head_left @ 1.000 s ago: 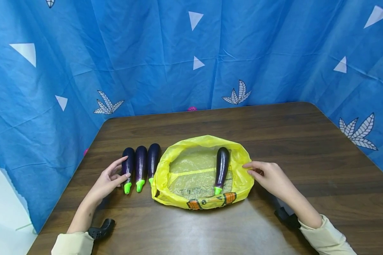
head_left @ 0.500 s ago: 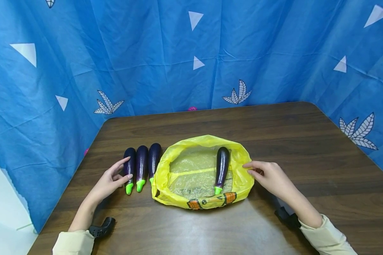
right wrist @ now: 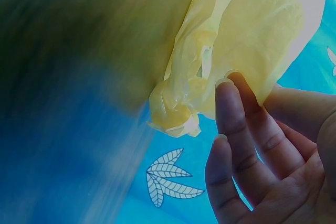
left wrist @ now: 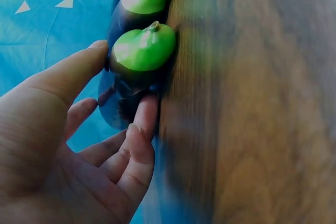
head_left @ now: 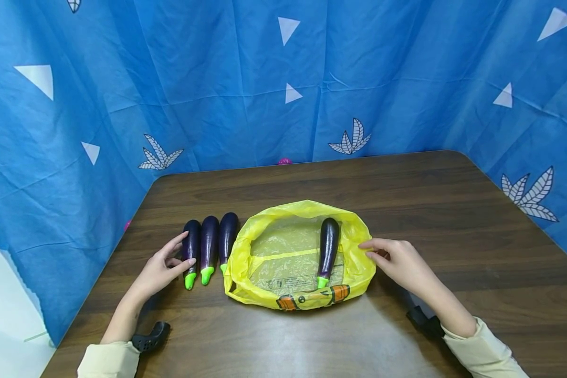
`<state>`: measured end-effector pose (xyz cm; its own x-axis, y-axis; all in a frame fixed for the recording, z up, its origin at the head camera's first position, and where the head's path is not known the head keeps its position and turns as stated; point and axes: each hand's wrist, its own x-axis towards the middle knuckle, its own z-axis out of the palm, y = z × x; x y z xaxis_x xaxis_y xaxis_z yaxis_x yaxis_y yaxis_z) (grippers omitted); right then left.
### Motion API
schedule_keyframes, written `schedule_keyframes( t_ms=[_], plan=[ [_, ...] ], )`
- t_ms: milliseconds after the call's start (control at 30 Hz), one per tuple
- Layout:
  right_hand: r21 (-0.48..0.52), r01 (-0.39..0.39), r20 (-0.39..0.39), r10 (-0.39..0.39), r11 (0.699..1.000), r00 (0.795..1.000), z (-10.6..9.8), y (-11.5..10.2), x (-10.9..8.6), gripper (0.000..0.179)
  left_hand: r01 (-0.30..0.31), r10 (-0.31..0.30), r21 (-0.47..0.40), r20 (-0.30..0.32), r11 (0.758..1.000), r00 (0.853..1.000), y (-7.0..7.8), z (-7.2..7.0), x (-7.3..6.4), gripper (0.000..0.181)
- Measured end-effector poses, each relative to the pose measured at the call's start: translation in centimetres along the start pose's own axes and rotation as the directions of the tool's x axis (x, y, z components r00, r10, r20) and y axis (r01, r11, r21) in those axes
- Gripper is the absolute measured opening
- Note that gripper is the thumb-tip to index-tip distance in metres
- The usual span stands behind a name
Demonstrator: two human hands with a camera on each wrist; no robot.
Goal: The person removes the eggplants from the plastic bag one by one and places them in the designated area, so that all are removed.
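Observation:
Three dark purple eggplants with bright green stem ends lie side by side left of an open yellow plastic bag (head_left: 238,262). My left hand (head_left: 158,273) has its thumb and fingers on either side of the leftmost eggplant (head_left: 191,247). In the left wrist view the green cap (left wrist: 144,51) of that eggplant shows just past the thumb tip. A fourth eggplant (head_left: 328,247) lies inside the bag, on its right side. My right hand (head_left: 403,265) pinches the bag's right rim between thumb and fingers; the right wrist view shows the thin yellow plastic (right wrist: 262,30) there.
The middle eggplant (head_left: 210,244) and the right one (head_left: 228,236) lie close to the bag's left edge, which hides part of the right one's stem end. All stand on a brown wooden table (head_left: 430,194). A blue patterned curtain (head_left: 245,89) hangs behind it.
The leftmost eggplant and my left hand have shifted very slightly right compared with one second ago. My right hand and the bag stay in place.

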<state>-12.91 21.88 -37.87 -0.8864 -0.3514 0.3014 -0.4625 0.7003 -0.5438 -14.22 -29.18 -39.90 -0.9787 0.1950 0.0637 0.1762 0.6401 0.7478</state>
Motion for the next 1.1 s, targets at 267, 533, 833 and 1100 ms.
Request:
schedule_keyframes(
  t_ms=[267, 533, 833, 1100],
  plan=[
    [0.002, 0.008, -0.003, -0.008, 1.0, 1.0, 0.1, 0.1, 0.0, 0.02, 0.037, -0.034, 0.068, -0.037, 0.997, 0.999, 0.2, -0.2, -0.3, 0.071],
    [0.005, 0.003, 0.009, -0.003, 1.0, 1.0, 0.0, 0.0, 0.0, 0.021, 0.032, -0.03, 0.048, -0.037, 0.998, 0.999, 0.2, -0.3, -0.5, 0.069],
    [0.009, -0.01, 0.014, 0.01, 1.0, 1.0, 0.0, -0.1, 0.1, 0.021, 0.032, -0.024, 0.103, -0.075, 0.994, 0.997, 1.0, -0.8, -0.8, 0.066],
    [0.008, -0.008, 0.01, 0.008, 1.0, 1.0, 0.0, -0.1, 0.0, 0.021, -0.007, 0.035, 0.162, -0.172, 0.987, 0.984, 2.9, -1.2, -0.8, 0.064]
  ],
)
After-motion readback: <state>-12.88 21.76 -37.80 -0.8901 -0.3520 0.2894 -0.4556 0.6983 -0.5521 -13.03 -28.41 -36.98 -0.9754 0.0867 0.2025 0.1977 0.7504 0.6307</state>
